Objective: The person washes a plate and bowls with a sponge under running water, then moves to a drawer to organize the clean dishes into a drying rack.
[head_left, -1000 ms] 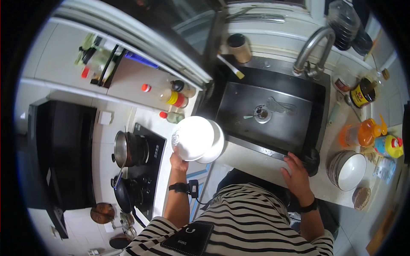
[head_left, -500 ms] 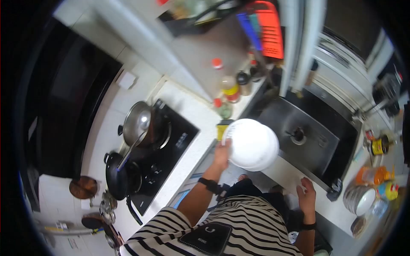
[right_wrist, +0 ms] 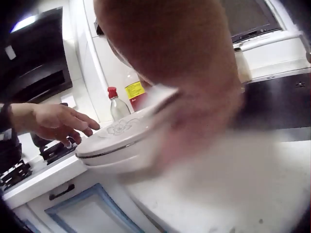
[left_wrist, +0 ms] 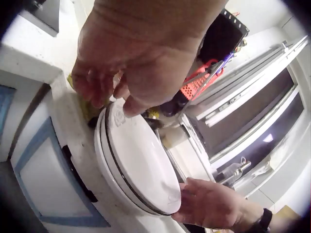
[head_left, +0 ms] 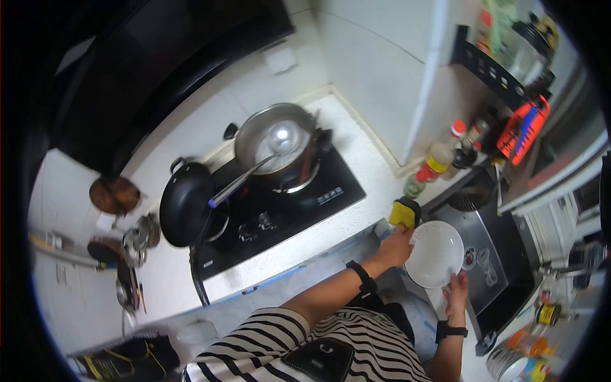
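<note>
Indeed, the white surface (head_left: 363, 149) of this kitchen turns a corner, with a black hob (head_left: 299, 216) on the left and a dark sink (head_left: 517, 254) on the right. A steel pot (head_left: 247, 140) with a ladle (head_left: 245, 179) in it stands on the far part of the hob, and a black wok (head_left: 184, 204) sits to its left. A dark range hood (head_left: 191, 54) hangs above, at the far left. By the wall corner, a red-capped bottle (head_left: 439, 156) stands among others.

Compared with half a second ago, the head view has swung towards the hob. The white plates (head_left: 435, 256), then gripped by the left hand (head_left: 396, 247), are now at the right hand (head_left: 456, 296), which was then apart from them.

The right hand grips the stacked plates at their near right rim, though its fingers are blurred in its own wrist view. The plates lie between the two hands, by the near edge of the sink. The left hand is loosely spread at their left rim, fingers lightly bent and gripping nothing visible, right by a yellow pad (head_left: 402, 214); whether it touches the pad cannot be told.
</note>
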The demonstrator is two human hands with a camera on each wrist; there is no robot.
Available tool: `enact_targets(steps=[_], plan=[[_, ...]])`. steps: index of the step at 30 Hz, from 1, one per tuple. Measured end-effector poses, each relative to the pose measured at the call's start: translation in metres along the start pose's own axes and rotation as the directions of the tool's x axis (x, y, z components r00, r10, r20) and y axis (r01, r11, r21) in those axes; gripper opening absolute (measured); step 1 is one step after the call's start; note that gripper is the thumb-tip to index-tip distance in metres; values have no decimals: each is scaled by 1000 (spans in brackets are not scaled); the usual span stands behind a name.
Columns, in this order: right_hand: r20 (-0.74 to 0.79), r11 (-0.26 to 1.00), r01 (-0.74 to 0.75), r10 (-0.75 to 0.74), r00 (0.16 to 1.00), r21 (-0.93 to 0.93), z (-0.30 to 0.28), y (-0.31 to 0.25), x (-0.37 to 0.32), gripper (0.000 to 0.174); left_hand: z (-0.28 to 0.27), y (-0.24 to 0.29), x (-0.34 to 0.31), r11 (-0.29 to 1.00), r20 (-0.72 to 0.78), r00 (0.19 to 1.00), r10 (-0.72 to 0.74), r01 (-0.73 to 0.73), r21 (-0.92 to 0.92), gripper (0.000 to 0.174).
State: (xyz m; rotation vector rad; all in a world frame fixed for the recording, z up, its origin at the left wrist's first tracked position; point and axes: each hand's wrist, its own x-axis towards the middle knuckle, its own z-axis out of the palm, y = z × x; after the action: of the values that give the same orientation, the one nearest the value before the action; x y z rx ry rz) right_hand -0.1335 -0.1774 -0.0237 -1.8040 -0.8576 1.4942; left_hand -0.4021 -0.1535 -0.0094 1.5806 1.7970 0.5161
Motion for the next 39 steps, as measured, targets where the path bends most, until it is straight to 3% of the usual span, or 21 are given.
enact_targets(steps=[4, 5, 7, 9, 10, 11, 12, 14, 16, 17, 19, 21, 25, 28, 29, 30, 32, 33, 36, 38, 39], plan=[[91, 997, 62, -58, 994, -50, 1, 11, 24, 50, -2, -55, -28, 987, 14, 999, 37, -34, -160, 29], [120, 995, 90, -85, 989, -35, -6, 21, 35, 50, -10, -68, -46, 970, 24, 1000, 2, 4, -242, 22], [130, 992, 127, -122, 984, -26, -2, 26, 45, 50, -27, -111, -85, 854, 295, 952, -83, 220, -471, 21], [78, 988, 152, -149, 986, -38, 0, 12, 41, 49, -35, -152, -144, 785, 206, 946, -248, 322, -529, 20], [102, 989, 146, -142, 985, -31, 1, 6, 40, 50, -30, -180, -177, 664, 200, 908, -369, 408, -627, 26], [120, 990, 136, -133, 984, -21, 2, 0, 38, 50, -24, -207, -210, 672, 135, 875, -465, 449, -589, 22], [132, 992, 124, -122, 984, -8, 3, -6, 35, 51, -40, -205, -243, 571, 156, 779, -607, 565, -596, 21], [175, 982, 186, -181, 968, -14, 2, -4, 42, 53, -38, -233, -305, 235, 181, 494, -850, 665, -709, 20], [163, 958, 279, -266, 950, -64, -10, 15, 67, 53, -19, -273, -374, 68, 165, 380, -910, 529, -846, 23], [215, 971, 238, -231, 949, -9, -11, 8, 60, 53, 8, -325, -420, 123, 142, 399, -906, 568, -814, 26], [67, 952, 305, -304, 950, -3, -16, 23, 75, 52, 16, -342, -455, 95, 130, 339, -932, 574, -813, 29], [-60, 908, 417, -418, 906, -30, -26, 35, 87, 48, -30, -283, -453, -61, 165, 170, -972, 493, -868, 30], [-236, 784, 596, -621, 747, -177, -32, 22, 64, 40, -42, -318, -491, 16, 26, 174, -984, 236, -972, 35], [-306, 737, 637, -674, 672, -226, -17, 9, 34, 38, -61, -356, -516, -20, 20, 51, -999, -17, -1000, 37], [-313, 757, 643, -643, 699, -118, -7, 7, 13, 38, -65, -375, -525, -28, 24, 39, -999, -114, -993, 46], [-424, 662, 740, -708, 565, -121, -11, 27, 37, 22, -67, -391, -534, -41, 33, 37, -999, -241, -970, 52], [-334, 537, 777, -836, 436, -330, 40, 17, -56, 31, -72, -429, -545, -69, 54, 44, -998, -480, -874, 65], [-350, 553, 723, -830, 434, -415, 66, 20, -91, 21, -81, -444, -547, -102, 70, 79, -994, -576, -811, 71], [-91, 529, 690, -821, 564, -494, 99, 54, -136, 19, -76, -464, -554, -218, 117, 185, -976, -768, -603, 87], [63, 559, 621, -713, 698, -550, 57, 91, -53, 37, -85, -473, -548, -266, 89, 259, -962, -812, -519, 94], [63, 579, 636, -712, 699, -509, 67, 91, -71, 36, -88, -475, -545, -302, 111, 287, -951, -804, -511, 99]])
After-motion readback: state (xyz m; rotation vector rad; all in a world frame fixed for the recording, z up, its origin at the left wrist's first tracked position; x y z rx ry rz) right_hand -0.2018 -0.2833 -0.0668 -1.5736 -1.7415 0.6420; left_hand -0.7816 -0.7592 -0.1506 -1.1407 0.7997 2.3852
